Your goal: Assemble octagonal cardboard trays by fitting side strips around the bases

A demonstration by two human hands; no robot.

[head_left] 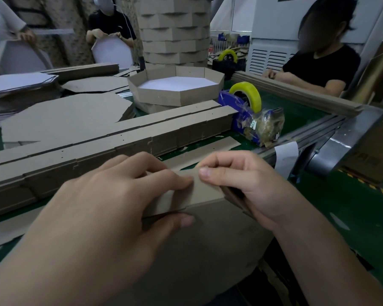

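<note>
Close to me, my left hand [111, 204] and my right hand [237, 180] both pinch a brown cardboard side strip [205, 191] folded over the edge of a cardboard base [208, 250]. The left thumb lies under the strip's fold, and its fingers press on top. My right thumb and fingers pinch the strip's right part. A finished octagonal tray [175, 87] with a white bottom stands on the far side of the table. Long stacks of flat side strips [111, 138] lie across the table's middle. Flat octagonal bases [64, 120] lie at the left.
A blue tape dispenser with a yellow roll [248, 100] stands at the right on the green belt [352, 206]. A tall pile of finished trays [175, 29] rises behind. Three other people work around the table. White sheets [20, 82] lie at the far left.
</note>
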